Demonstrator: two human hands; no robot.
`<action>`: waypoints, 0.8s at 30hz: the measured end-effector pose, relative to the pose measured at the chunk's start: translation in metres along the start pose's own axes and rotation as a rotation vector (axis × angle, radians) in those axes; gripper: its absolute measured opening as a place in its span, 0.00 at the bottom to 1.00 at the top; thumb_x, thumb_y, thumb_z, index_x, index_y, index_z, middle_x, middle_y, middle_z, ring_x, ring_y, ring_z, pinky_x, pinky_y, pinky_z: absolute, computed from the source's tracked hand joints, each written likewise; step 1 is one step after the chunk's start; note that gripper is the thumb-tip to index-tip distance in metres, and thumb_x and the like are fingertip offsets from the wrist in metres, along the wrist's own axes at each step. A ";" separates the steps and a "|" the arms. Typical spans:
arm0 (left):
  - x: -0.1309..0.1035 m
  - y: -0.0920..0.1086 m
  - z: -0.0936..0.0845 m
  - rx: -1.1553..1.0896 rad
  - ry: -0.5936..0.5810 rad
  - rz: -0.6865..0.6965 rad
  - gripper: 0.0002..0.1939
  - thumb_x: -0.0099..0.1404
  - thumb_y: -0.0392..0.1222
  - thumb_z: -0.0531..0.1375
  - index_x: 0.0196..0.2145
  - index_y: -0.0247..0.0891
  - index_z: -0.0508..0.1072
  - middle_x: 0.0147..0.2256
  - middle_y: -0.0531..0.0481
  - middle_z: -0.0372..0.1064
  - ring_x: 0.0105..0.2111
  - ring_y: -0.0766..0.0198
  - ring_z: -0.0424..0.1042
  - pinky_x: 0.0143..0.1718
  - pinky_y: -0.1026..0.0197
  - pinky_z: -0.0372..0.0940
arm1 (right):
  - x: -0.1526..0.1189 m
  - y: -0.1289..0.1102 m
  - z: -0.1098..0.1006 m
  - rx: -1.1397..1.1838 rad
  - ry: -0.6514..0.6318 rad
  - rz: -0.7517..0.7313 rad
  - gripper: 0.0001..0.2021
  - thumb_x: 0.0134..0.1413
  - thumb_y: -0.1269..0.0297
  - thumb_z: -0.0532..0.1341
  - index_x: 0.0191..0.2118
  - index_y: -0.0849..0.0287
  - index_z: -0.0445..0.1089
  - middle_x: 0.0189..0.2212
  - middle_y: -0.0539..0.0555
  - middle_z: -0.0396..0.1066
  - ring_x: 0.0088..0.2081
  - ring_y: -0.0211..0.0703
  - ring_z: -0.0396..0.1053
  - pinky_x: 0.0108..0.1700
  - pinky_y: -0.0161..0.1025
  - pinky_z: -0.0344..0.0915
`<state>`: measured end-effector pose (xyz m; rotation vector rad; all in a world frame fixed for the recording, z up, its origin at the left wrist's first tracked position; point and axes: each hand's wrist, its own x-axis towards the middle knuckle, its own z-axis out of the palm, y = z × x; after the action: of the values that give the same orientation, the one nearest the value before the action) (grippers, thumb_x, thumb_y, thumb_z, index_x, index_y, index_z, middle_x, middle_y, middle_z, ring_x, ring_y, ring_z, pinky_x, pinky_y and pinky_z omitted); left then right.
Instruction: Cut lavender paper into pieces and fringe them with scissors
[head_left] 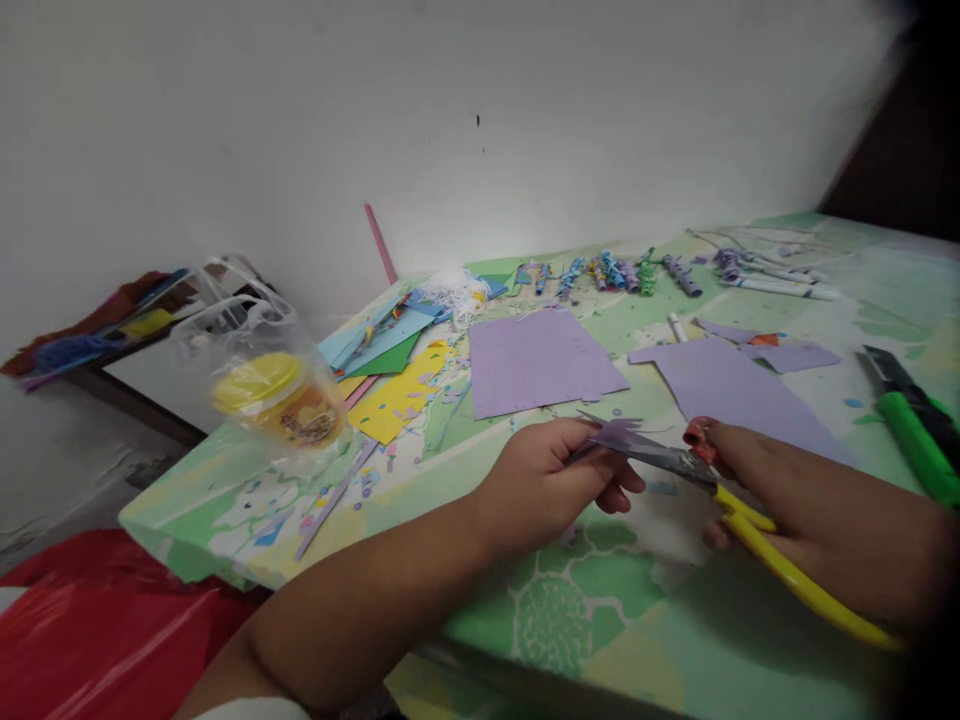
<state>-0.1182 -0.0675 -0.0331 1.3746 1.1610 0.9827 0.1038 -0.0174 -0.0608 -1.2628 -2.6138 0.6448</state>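
My left hand (544,485) is closed in a pinch on a small piece of purple paper (621,434) above the near part of the table. My right hand (814,495) grips yellow-handled scissors (802,580), their blades pointing left and meeting that paper at my left fingertips. Around my right thumb tip sits a small red wrapping (699,438); I cannot make out its material. Just beyond my hands lies a purple sheet (544,365). A second, cut purple sheet (731,385) lies partly behind my right hand.
Rolled, fringed paper pieces (619,272) line the back by the wall, with white pens (780,288) at right. A green-and-black cutter (911,430) lies at far right. At left are coloured sheets (397,390), paper scraps and a bagged yellow-lidded tub (274,400) near the table edge.
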 end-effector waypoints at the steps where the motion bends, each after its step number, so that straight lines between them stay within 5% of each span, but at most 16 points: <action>1: 0.000 0.001 0.000 0.007 0.006 -0.007 0.10 0.60 0.41 0.55 0.27 0.34 0.72 0.23 0.51 0.69 0.22 0.71 0.68 0.25 0.67 0.62 | 0.001 -0.001 0.000 0.007 -0.003 0.003 0.22 0.48 0.43 0.53 0.44 0.51 0.53 0.42 0.57 0.65 0.42 0.55 0.65 0.45 0.51 0.61; 24: 0.003 0.004 0.002 -0.134 -0.003 -0.085 0.07 0.56 0.31 0.54 0.22 0.33 0.67 0.20 0.55 0.65 0.18 0.75 0.63 0.21 0.70 0.59 | 0.006 0.002 0.005 0.006 -0.056 0.041 0.19 0.49 0.44 0.52 0.41 0.51 0.54 0.42 0.56 0.67 0.41 0.55 0.65 0.45 0.50 0.61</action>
<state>-0.1146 -0.0646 -0.0291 1.2103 1.1216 0.9792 0.1000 -0.0135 -0.0659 -1.3182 -2.6344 0.7047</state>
